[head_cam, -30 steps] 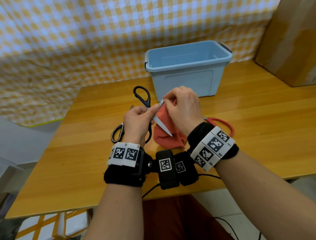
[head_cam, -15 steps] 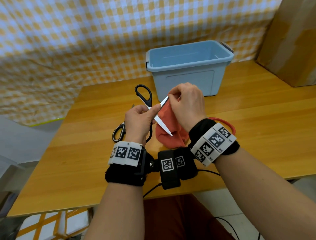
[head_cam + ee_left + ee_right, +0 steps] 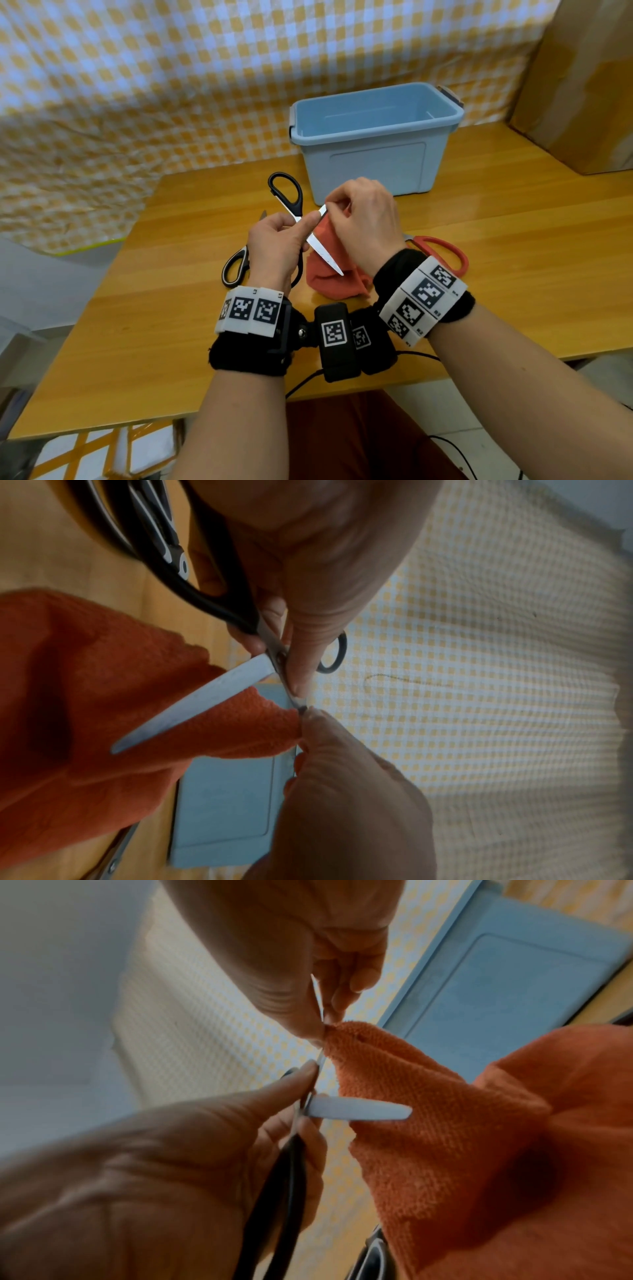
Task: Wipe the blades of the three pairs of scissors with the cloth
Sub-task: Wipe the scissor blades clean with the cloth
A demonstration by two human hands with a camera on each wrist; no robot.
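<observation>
My left hand (image 3: 301, 228) grips the black-handled scissors (image 3: 286, 193) near the pivot, blades spread wide. One bare blade (image 3: 325, 255) points down toward me. The other blade runs up to my right hand (image 3: 334, 212), which pinches the orange cloth (image 3: 329, 277) around it near the tip. In the left wrist view the bare blade (image 3: 192, 704) lies across the cloth (image 3: 103, 696). The right wrist view shows the cloth (image 3: 445, 1123) bunched at the pinching fingertips (image 3: 308, 1026). Black-and-white-handled scissors (image 3: 236, 265) lie on the table to the left. Red-handled scissors (image 3: 442, 250) lie behind my right wrist.
An open light-blue plastic bin (image 3: 373, 144) stands just behind the hands on the wooden table (image 3: 513, 274). A cardboard box (image 3: 582, 85) stands at the far right. A yellow checked sheet (image 3: 137, 85) hangs behind the table.
My right hand's pinch of cloth has shifted slightly along the upper blade. The left hand keeps the black scissors almost still. Both other pairs have not moved.
</observation>
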